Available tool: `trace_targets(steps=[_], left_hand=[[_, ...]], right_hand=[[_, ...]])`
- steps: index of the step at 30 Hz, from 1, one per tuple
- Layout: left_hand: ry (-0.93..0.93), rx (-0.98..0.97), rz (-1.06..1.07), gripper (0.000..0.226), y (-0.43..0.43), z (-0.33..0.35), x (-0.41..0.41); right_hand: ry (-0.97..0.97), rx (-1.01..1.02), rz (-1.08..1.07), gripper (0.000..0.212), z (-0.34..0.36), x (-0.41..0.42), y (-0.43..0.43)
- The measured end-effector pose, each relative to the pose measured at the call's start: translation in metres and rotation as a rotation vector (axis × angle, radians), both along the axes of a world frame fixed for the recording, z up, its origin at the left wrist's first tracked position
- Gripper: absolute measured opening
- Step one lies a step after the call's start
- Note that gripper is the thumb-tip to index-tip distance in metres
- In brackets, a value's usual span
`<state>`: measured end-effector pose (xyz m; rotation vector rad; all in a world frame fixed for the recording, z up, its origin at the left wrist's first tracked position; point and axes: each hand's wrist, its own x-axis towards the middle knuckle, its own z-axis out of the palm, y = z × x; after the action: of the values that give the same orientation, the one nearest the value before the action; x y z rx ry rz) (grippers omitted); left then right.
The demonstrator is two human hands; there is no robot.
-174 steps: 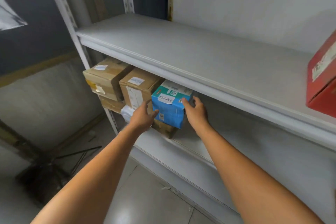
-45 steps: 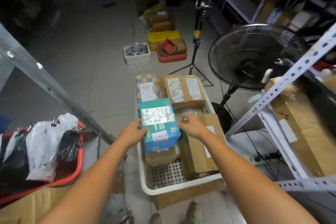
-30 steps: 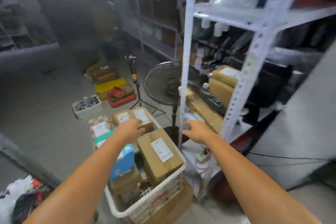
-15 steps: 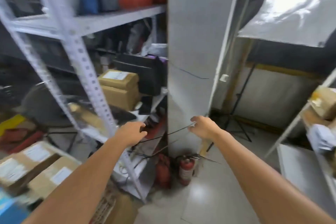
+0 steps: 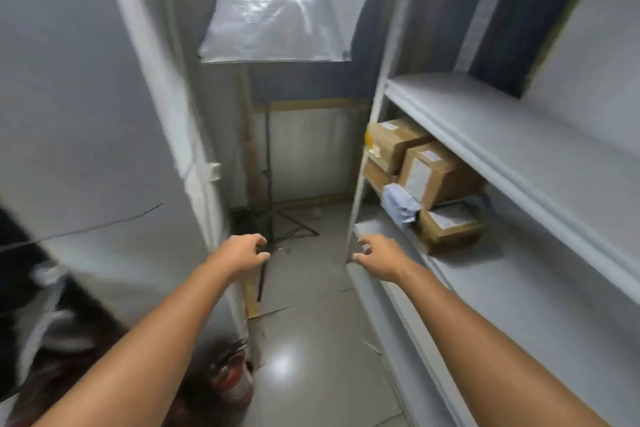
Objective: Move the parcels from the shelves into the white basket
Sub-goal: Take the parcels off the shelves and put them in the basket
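Parcels [image 5: 433, 173], about 5, are sitting at the shelf's [image 5: 519, 288] far corner, awaiting transfer, while left hand [image 5: 242, 253] and right hand [image 5: 379, 255] are hovering empty, fingers [image 5: 363, 247] loosely curled.

The pale grey metal shelves [image 5: 519, 135] are plain and unpatterned. The 4 brown cardboard box parcels [image 5: 437, 174] bear white labels [image 5: 417, 177]; 1 pale blue soft-wrapped parcel [image 5: 398, 206] shows beside them. Red cylindrical fire extinguisher [image 5: 232, 381], black tripod stand [image 5: 268, 166], glossy grey floor [image 5: 311, 322].
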<state>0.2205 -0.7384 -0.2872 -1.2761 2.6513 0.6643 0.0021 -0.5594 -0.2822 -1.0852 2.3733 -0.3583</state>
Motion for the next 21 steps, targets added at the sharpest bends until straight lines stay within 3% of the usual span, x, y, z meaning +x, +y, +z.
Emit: trace_targets(steps=[10,16,21], left_hand=[[0.009,0.027,-0.259,0.044,0.001,-0.046,-0.229],[0.083,0.198,-0.374,0.043,0.021,-0.100,-0.327],[0.184,0.371,-0.379,0.055,0.036,-0.156,-0.400]], right_hand=[[-0.063,-0.145,-0.475,0.045,-0.042,-0.160,0.045],[-0.055,-0.307,-0.755,0.034,-0.082,-0.218,0.051],[-0.085,-0.409,-0.951,0.045,-0.130,-0.261,0.039]])
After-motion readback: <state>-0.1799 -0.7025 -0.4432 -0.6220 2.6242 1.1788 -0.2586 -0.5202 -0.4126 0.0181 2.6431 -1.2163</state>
